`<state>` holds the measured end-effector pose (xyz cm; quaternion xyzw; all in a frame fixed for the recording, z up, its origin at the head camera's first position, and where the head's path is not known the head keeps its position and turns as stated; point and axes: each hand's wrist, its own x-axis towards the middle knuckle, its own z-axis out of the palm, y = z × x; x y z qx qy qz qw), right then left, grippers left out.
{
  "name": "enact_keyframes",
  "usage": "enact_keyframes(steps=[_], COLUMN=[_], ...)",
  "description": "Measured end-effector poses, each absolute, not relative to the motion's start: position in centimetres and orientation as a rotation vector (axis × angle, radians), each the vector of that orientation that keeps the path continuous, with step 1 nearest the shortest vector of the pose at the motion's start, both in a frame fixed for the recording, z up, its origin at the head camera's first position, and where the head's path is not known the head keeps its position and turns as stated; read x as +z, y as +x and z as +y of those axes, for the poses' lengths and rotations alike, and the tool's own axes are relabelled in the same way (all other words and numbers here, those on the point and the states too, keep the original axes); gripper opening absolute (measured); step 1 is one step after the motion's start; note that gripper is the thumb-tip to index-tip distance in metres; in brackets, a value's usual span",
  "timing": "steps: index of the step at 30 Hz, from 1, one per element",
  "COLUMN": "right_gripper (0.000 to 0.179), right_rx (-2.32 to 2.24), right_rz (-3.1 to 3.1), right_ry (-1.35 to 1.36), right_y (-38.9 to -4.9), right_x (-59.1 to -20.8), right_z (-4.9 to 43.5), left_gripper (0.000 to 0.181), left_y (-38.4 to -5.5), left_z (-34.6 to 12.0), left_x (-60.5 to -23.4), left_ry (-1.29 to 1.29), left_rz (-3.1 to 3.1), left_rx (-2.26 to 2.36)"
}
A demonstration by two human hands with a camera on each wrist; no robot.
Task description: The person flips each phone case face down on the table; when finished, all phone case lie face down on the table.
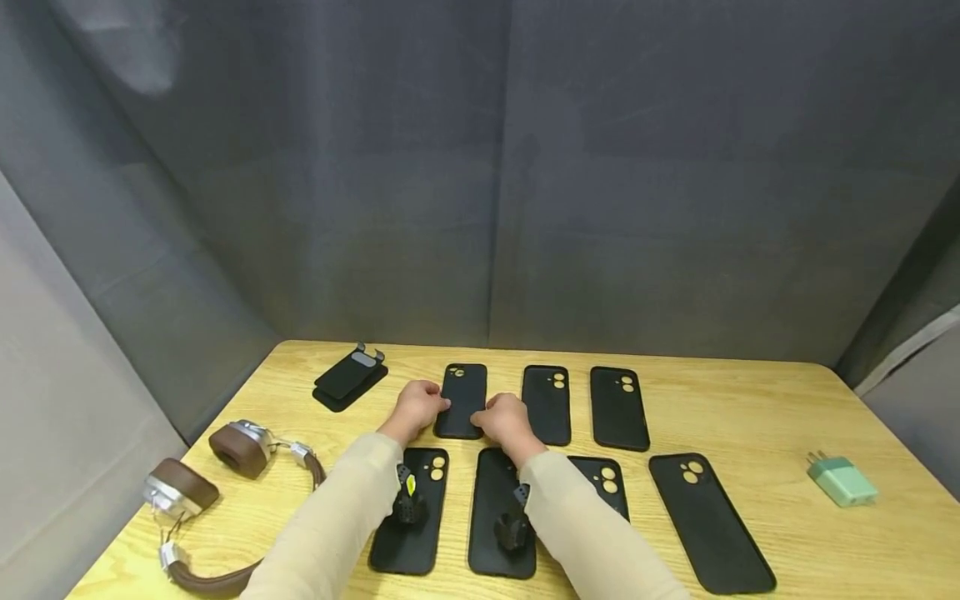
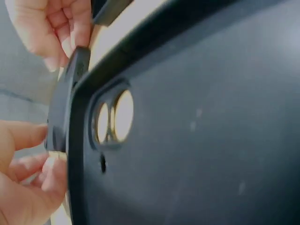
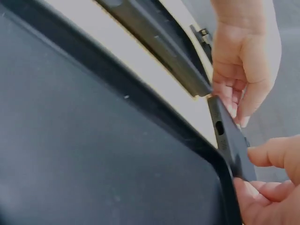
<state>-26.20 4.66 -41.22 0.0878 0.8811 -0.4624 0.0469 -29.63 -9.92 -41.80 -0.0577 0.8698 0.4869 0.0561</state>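
A dark phone case lies at the back middle of the wooden table, its camera cutout at the upper left. My left hand pinches its left edge, while my right hand pinches the lower right edge. In the right wrist view, the right thumb is over the case's face, with fingers at its side. Beneath my left wrist lies another black phone case, seen large in the left wrist view. A further case sits under my right forearm, partly covered by it.
Two black cases, one nearer and one farther right, continue the back row. Another case lies slanted at front right. Brown headphones are at left, a black folding stand at back left, a green plug adapter at far right.
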Motion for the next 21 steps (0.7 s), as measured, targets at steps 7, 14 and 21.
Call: enact_keyframes(steps=[7, 14, 21], right_gripper=[0.039, 0.043, 0.043], right_rx=[-1.573, -1.679, -1.729], right_rz=[2.638, 2.593, 2.585], right_ry=[0.317, 0.262, 0.306], right_y=[-25.6, -25.3, -25.2], right_x=[-39.6, -38.0, -37.8], right_z=[6.1, 8.4, 10.7], left_gripper=[0.040, 0.038, 0.036], left_y=[-29.6, -29.4, -29.1], left_z=[-8.9, -7.5, -5.9], left_x=[-40.5, -39.6, -39.5], left_ry=[-0.195, -0.054, 0.048], left_rz=[2.681, 2.625, 2.604], left_rx=[1.647, 1.790, 1.782])
